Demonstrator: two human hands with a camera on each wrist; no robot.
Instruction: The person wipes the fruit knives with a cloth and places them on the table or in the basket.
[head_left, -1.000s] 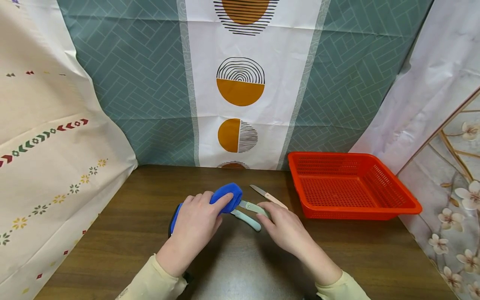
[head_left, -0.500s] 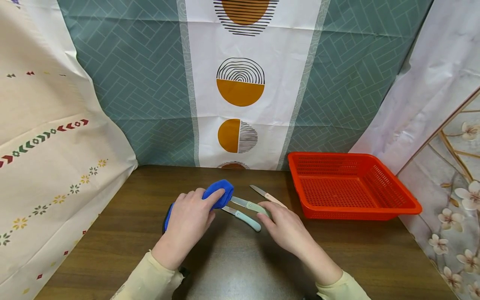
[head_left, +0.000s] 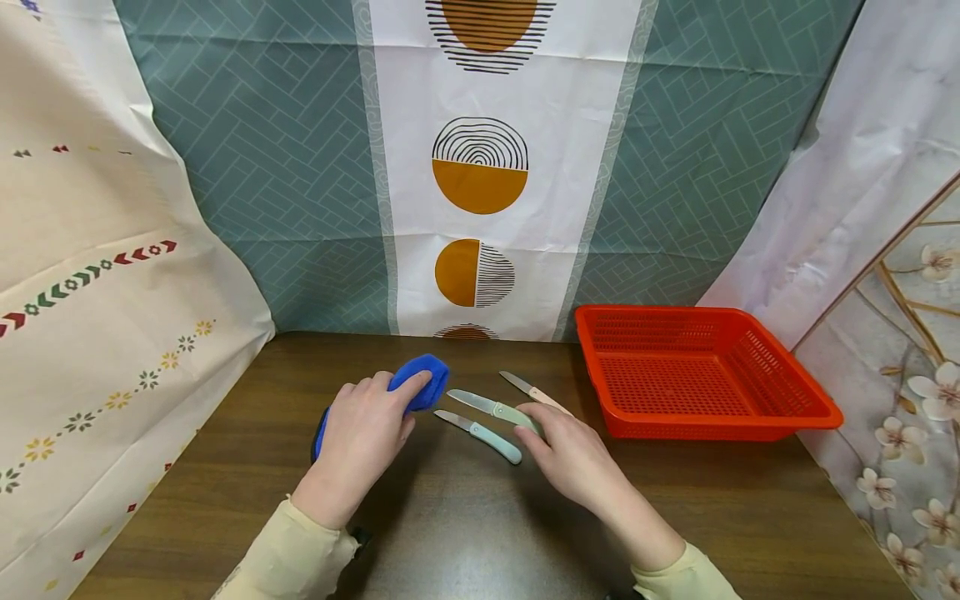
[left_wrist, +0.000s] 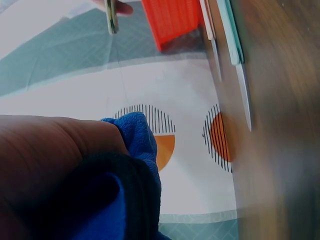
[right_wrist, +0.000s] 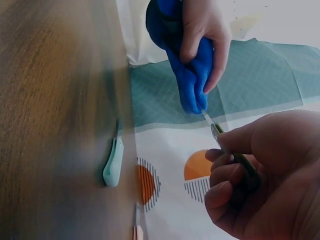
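My left hand (head_left: pixel 360 437) pinches a folded blue cloth (head_left: pixel 422 379) with a dark border; in the left wrist view the cloth (left_wrist: pixel 142 137) bulges beyond the fingers. My right hand (head_left: pixel 566 450) grips the pale green handle of a small knife (head_left: pixel 480 403), its blade pointing left toward the cloth. In the right wrist view the tip of this knife (right_wrist: pixel 210 120) appears at the lower end of the cloth (right_wrist: pixel 192 85); whether they touch I cannot tell. Below it on the table lies a mint-blue knife (head_left: pixel 491 442). Behind, a pink-handled knife (head_left: pixel 546 399) lies partly behind my right hand.
A red perforated plastic basket (head_left: pixel 611 423) stands on the right of the brown wooden table (head_left: pixel 480 525). Patterned fabric (head_left: pixel 300 167) hangs along the back edge, with a cream cloth (head_left: pixel 112 333) at the left and a floral one at the right.
My left hand has drawn the blue cloth leftward along the green knife, and the whole blade now shows. My right hand stays in place, and the two knives on the table have not moved.
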